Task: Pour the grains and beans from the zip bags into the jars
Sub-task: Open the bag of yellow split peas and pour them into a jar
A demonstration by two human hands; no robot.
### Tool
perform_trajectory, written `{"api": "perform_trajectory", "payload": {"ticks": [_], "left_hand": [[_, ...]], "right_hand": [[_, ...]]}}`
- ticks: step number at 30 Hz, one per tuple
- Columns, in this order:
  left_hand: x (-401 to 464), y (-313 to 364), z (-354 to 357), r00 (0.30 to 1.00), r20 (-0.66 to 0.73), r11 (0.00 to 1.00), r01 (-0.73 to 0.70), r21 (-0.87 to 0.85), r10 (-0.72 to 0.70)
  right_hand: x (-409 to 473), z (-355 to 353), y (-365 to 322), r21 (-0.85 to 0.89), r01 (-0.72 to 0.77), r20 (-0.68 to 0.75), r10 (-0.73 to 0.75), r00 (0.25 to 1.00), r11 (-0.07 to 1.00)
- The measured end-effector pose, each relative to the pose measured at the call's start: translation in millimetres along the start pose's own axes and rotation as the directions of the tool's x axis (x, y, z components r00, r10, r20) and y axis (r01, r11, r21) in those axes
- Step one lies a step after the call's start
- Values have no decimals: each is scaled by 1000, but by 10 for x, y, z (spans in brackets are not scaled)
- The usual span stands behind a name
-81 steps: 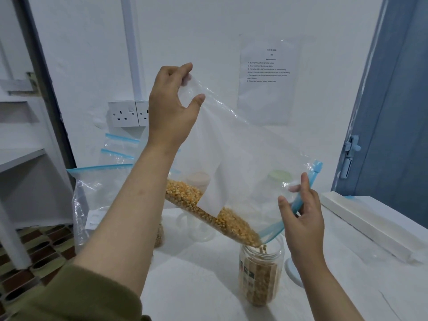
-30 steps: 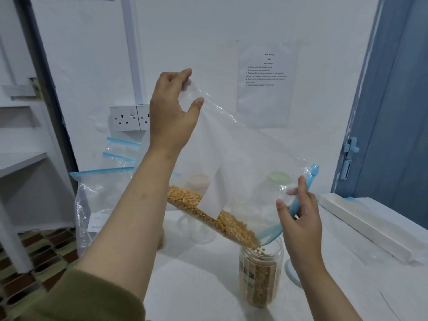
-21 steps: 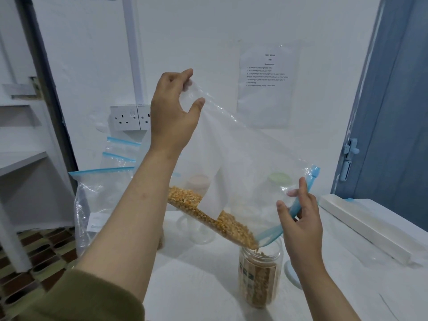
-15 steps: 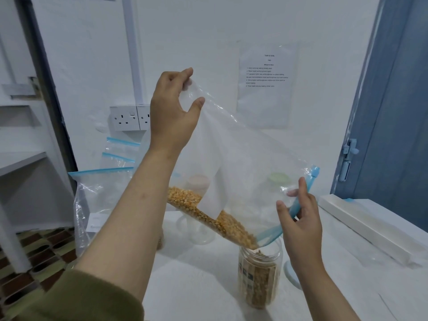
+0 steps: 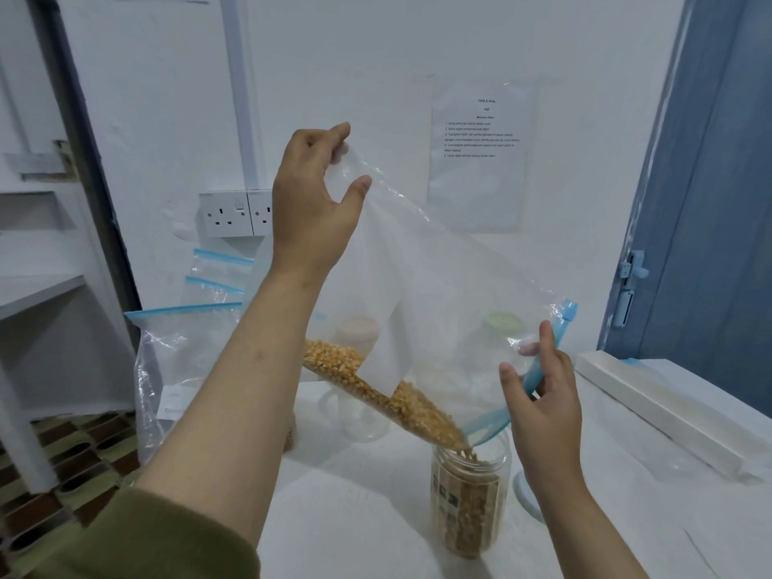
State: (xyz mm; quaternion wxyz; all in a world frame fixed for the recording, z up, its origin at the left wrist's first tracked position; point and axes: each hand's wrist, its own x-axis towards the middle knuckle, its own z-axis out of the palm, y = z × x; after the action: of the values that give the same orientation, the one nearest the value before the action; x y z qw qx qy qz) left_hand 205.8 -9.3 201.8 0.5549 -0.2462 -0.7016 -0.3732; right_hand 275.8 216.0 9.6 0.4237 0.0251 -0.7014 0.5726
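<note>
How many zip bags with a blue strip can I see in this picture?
4: one held over the jar; three standing at the left by the wall, at and. More may be hidden.

I see bare white table in front of the jar, while upright zip bags crowd its left, a white box blocks the right, and capped jars stand behind.

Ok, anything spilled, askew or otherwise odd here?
Nothing stands out. The left hand holds a corner of the zip bag high, the right hand holds its blue zip edge, and the yellow grains slide from the low corner into the open jar. No grains show on the table.
</note>
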Motion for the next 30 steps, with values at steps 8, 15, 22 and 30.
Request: {"api": "perform_trajectory", "payload": {"ticks": [8, 15, 22, 30], "left_hand": [[10, 16, -2, 1000, -1, 1000, -5, 1, 5], [5, 20, 11, 1000, -3, 1000, -7, -4, 7], [14, 44, 0, 1000, -2, 1000, -10, -2, 10], [5, 69, -19, 1000, 1, 1000, -15, 10, 15]], "right_hand": [[8, 0, 7, 1, -5, -6, 5, 1000, 1000], [1, -8, 3, 5, -3, -9, 3, 1000, 1000], [7, -18, -7, 4, -3, -12, 3, 1000, 1000], [8, -25, -11, 2, -16, -13, 16, 1000, 1000]]}}
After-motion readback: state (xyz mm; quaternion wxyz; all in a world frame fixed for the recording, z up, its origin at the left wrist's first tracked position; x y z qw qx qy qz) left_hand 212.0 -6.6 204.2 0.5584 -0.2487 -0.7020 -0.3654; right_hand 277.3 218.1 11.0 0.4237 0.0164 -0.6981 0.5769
